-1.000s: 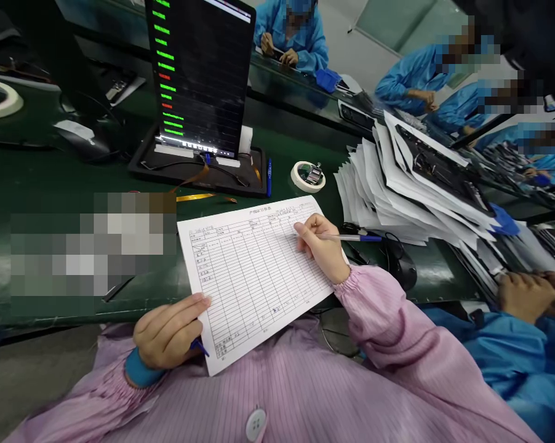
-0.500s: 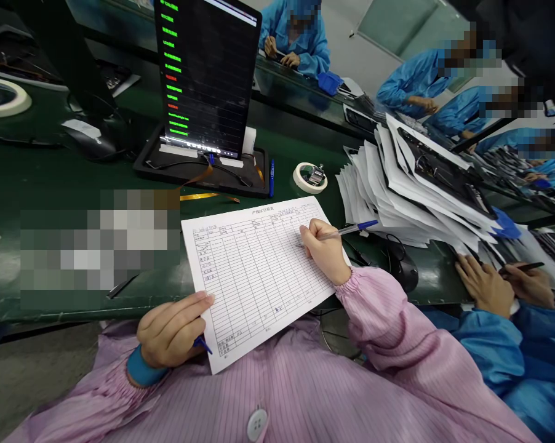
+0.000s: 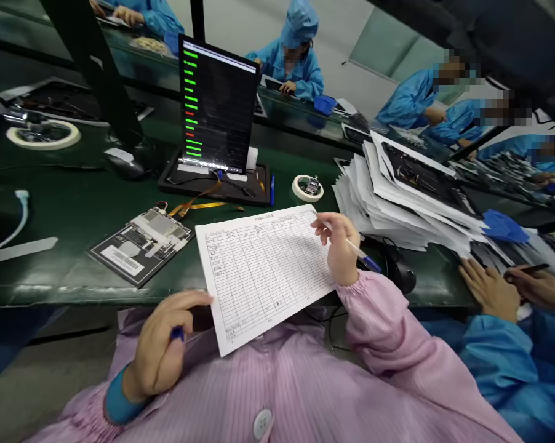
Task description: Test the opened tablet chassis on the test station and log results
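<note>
A white printed form [image 3: 268, 277] with a ruled grid lies at the table edge and overhangs it towards me. My right hand [image 3: 341, 246] pinches a pen [image 3: 363, 255] with a clear barrel and blue end; its tip points at the form's upper right corner. At the form's lower left is my left hand [image 3: 164, 344], index finger stretched to the paper's edge. Its other fingers are curled around a small blue object [image 3: 178, 333], mostly hidden. Left of the form lies an opened tablet [image 3: 141, 243] with bare circuitry and a ribbon cable.
A monitor [image 3: 217, 111] showing green and red lines stands behind the form. To the right are a tall stack of paper-interleaved panels [image 3: 407, 191] and a black mouse [image 3: 400, 271]. A tape roll [image 3: 307, 187] sits behind. A co-worker's hands [image 3: 490, 289] work at far right.
My right hand has opened slightly and moved up towards the form's top right corner, tilting the pen. My left hand has shifted left and down, its index finger now extended. The view has shifted.
</note>
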### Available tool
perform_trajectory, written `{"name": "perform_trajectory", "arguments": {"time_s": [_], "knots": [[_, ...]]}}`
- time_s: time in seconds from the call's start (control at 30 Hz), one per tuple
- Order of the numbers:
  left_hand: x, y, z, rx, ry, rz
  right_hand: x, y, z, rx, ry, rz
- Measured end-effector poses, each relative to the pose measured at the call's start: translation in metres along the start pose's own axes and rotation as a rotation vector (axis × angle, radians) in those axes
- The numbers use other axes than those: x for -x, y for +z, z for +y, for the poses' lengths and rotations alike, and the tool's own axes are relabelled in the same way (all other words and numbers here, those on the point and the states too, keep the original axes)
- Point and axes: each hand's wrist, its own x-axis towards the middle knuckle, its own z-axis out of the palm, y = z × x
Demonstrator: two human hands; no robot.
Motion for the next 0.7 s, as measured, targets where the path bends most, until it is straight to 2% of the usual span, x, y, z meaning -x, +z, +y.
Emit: {"name": "perform_trajectory", "arguments": {"time_s": [0.1,0.17,0.27,0.33,0.4,0.5,0.7], "knots": [[-0.022,0.002,0.020,-0.066,-0.084,-0.099,0.026,0.013,-0.037,-0.149,0.014,-0.212],[-0.036,0.005,0.032,-0.130,-0.030,-0.135,0.050,0.021,-0.060,-0.211,0.010,-0.302],[-0.046,0.008,0.042,-0.207,0.019,-0.111,0.083,0.026,-0.080,-0.210,-0.090,-0.390],[-0.046,0.007,0.046,-0.233,0.023,-0.093,0.096,0.025,-0.084,-0.150,-0.171,-0.438],[-0.044,0.004,0.050,-0.244,0.024,-0.077,0.101,0.023,-0.084,-0.077,-0.194,-0.453],[-0.041,0.001,0.057,-0.248,0.053,-0.059,0.103,0.024,-0.083,-0.023,-0.155,-0.464],[-0.041,-0.004,0.078,-0.207,0.243,-0.104,0.108,0.037,-0.078,-0.019,-0.039,-0.583]]}}
